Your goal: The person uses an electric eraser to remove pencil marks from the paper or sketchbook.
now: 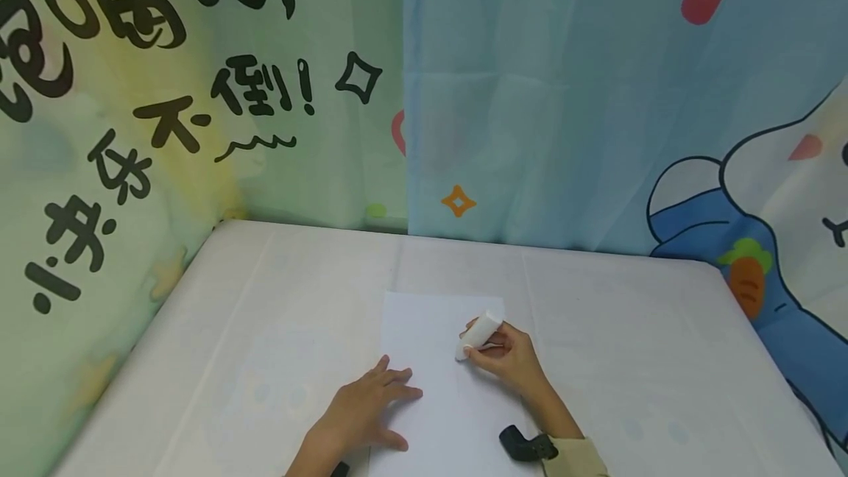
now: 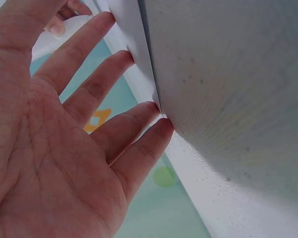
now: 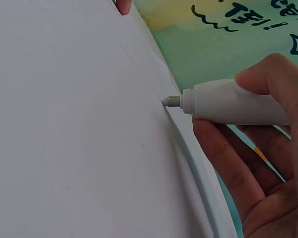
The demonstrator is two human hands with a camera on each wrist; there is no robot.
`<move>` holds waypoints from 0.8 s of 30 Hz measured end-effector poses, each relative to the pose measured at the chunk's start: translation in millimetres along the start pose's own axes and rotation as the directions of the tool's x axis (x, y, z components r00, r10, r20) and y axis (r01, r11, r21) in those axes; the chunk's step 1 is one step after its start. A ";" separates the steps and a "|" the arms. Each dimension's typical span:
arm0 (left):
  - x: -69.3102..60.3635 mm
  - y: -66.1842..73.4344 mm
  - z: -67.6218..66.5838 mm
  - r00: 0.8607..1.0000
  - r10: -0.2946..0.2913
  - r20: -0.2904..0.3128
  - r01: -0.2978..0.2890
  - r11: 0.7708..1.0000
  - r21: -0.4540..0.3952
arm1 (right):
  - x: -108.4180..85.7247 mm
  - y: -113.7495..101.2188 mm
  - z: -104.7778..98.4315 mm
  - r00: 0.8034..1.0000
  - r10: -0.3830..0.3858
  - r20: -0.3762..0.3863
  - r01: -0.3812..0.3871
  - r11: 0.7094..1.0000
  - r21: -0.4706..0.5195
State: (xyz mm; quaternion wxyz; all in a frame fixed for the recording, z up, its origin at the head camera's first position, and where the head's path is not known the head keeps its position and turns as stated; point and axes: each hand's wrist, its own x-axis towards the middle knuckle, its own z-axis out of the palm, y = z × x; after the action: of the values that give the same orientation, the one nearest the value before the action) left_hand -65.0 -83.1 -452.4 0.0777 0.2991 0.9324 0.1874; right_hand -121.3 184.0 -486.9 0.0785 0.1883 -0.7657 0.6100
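Right hand is pinching white pen-like tool at upper right of paper, tip seemingly touching, while left hand is splaying over paper's left edge, table stretching past both sides.

Beyond and to the left of the fingers of the left hand, "不倒!" can be read in black on the green cloth; the other large characters, cropped or stylised, cannot be read with certainty.
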 end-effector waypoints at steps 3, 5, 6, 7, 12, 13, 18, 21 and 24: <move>-0.1 0.5 -0.8 1.000 -0.003 0.004 0.003 1.000 -0.001 | -0.3 -2.2 0.9 1.000 0.024 0.003 -0.024 1.000 -0.006; -0.1 0.5 -0.8 1.000 -0.003 0.004 0.003 1.000 -0.002 | -0.3 -2.2 1.2 1.000 0.027 0.002 -0.027 1.000 -0.008; 0.0 0.4 -0.8 1.000 -0.003 0.004 0.003 1.000 -0.005 | -0.3 -2.2 1.1 1.000 0.027 -0.001 -0.027 1.000 -0.007; 0.0 0.3 -0.6 1.000 -0.001 0.004 0.001 1.000 -0.006 | -0.1 -2.3 1.0 1.000 0.022 -0.003 -0.023 1.000 -0.005; 0.1 0.0 0.1 1.000 0.006 -0.002 -0.006 1.000 -0.012 | 0.3 -0.2 0.1 1.000 0.009 -0.022 -0.009 1.000 0.006; -0.1 0.1 0.1 1.000 0.007 -0.003 -0.007 1.000 -0.012 | 0.4 0.5 -0.1 1.000 0.007 -0.027 -0.007 1.000 0.005; -0.8 0.5 -0.2 1.000 0.015 -0.006 -0.015 1.000 -0.004 | 1.1 4.5 0.2 0.999 -0.007 -0.050 0.007 1.000 -0.001; -0.3 0.2 0.0 1.000 0.015 -0.003 -0.015 1.000 -0.004 | 1.5 6.0 1.0 0.998 -0.019 -0.062 0.020 1.000 0.005; 0.4 -0.4 0.1 1.000 0.013 0.000 -0.013 1.000 0.002 | 1.5 6.0 2.1 0.997 -0.027 -0.068 0.028 1.000 0.010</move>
State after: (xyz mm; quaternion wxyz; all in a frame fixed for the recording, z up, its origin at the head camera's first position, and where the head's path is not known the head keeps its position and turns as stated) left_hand -65.5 -83.2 -452.6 0.0762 0.3051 0.9307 0.1871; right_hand -124.7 182.7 -492.4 0.1119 0.1784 -0.7565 0.6192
